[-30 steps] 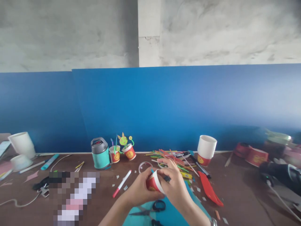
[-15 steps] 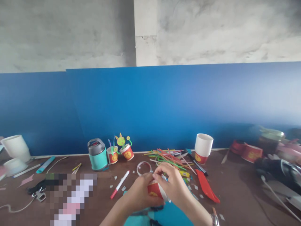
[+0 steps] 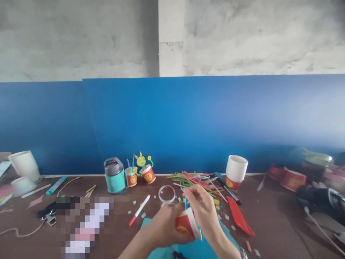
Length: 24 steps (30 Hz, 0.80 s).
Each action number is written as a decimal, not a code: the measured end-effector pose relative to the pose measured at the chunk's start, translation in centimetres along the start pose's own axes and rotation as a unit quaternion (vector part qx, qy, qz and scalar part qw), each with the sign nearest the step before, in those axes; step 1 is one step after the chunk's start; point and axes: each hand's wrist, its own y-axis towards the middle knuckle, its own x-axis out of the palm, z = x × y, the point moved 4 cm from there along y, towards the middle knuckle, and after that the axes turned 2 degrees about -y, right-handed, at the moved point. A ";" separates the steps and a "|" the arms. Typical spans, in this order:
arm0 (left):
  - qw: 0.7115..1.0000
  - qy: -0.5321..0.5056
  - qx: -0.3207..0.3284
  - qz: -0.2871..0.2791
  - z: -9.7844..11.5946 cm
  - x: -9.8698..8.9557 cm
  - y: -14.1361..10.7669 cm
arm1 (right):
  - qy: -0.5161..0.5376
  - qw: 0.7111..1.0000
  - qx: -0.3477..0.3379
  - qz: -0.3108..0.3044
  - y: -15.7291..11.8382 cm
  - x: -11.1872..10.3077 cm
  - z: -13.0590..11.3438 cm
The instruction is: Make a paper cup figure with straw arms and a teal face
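- left hand (image 3: 171,223): curled round a paper cup, thumb on its far side and fingers beneath; grip firm and filled by the cup.
- paper cup (image 3: 184,225): red and white with yellow print, tipped on its side in the left hand, rim to the right; above the near middle of the table (image 3: 280,226).
- right hand (image 3: 202,207): just beside the rim, thumb and forefinger drawn narrow, holding the upper end of a blue strip.
- blue strip (image 3: 186,203): slender, standing up at the far side of the cup; its lower end hidden.
- wristband (image 3: 243,253): silvery, on the right wrist.
- blue sheet (image 3: 203,248): flat on the table beneath both hands.
- tape roll (image 3: 166,194): clear, lying just beyond the left hand.
- marker (image 3: 139,210): white with a red end, left of the left hand.
- coloured sticks (image 3: 192,177): a loose heap, beyond the right hand.
- red piece (image 3: 239,217): long, flat-lying, right of the right hand, small paper scraps (image 3: 227,217) near it.
- stacked cups (image 3: 236,168): mostly white, upright, far right of the sticks.
- two decorated cups (image 3: 148,175): red, far left of the sticks, one bearing a green animal face (image 3: 140,161).
- teal container (image 3: 115,182): grey lid, left of the decorated cups.
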 end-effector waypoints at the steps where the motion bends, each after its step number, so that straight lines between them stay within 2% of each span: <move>1: 1.000 -0.003 0.001 0.010 -0.2 0.1 0.1 | -0.005 1.000 0.001 -0.012 0.1 0.0 -0.1; 3: 0.999 -0.021 0.001 0.041 -0.8 0.3 0.3 | -0.016 0.999 0.001 -0.043 0.4 0.0 -0.3; 5: 0.995 -0.052 0.007 0.086 -1.4 0.3 0.6 | -0.021 0.998 -0.019 -0.049 0.8 -0.2 -0.5; 8: 0.976 -0.112 0.043 0.180 -2.4 0.0 0.9 | -0.026 0.998 -0.062 0.006 1.3 -1.2 -0.8; 10: 0.962 -0.147 0.063 0.221 -3.0 -0.2 0.9 | -0.046 0.996 -0.068 0.040 1.5 -1.8 -0.7; 13: 0.948 -0.158 0.082 0.264 -3.4 -0.4 0.5 | -0.084 0.994 -0.051 0.044 1.6 -2.0 -0.5; 17: 0.939 -0.069 0.118 0.316 -2.9 -0.8 -0.3 | -0.091 0.994 -0.052 -0.015 1.7 -1.2 -0.3; 21: 0.924 0.085 0.237 0.287 -1.3 -0.6 -0.7 | -0.066 0.994 -0.090 0.017 1.5 -1.0 -0.5; 24: 0.911 0.155 0.229 0.307 -1.1 -0.4 -0.7 | -0.053 0.993 -0.101 0.031 1.3 -0.9 -0.5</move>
